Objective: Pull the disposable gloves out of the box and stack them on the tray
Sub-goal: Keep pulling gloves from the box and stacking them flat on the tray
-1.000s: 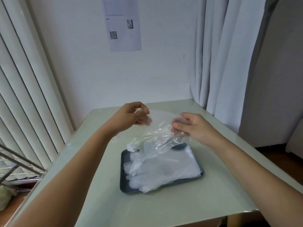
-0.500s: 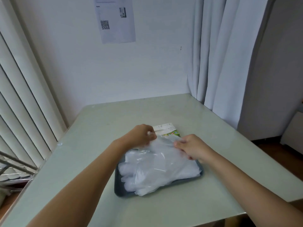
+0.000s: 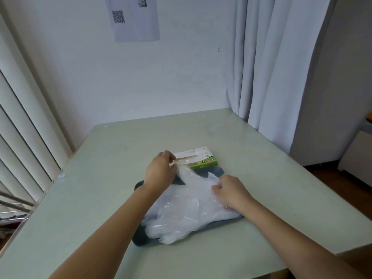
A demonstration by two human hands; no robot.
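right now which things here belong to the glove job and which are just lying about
Job: glove box, gloves, tray, left hand, right hand.
Lying about: paper sheet on the wall, curtain, blinds.

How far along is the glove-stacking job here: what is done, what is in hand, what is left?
Done: a pile of clear gloves lies on the dark tray. In hand: the left hand pinches a glove edge at the glove box slot, while the right hand grips the pile's top. Left: any gloves inside the box, which cannot be seen.
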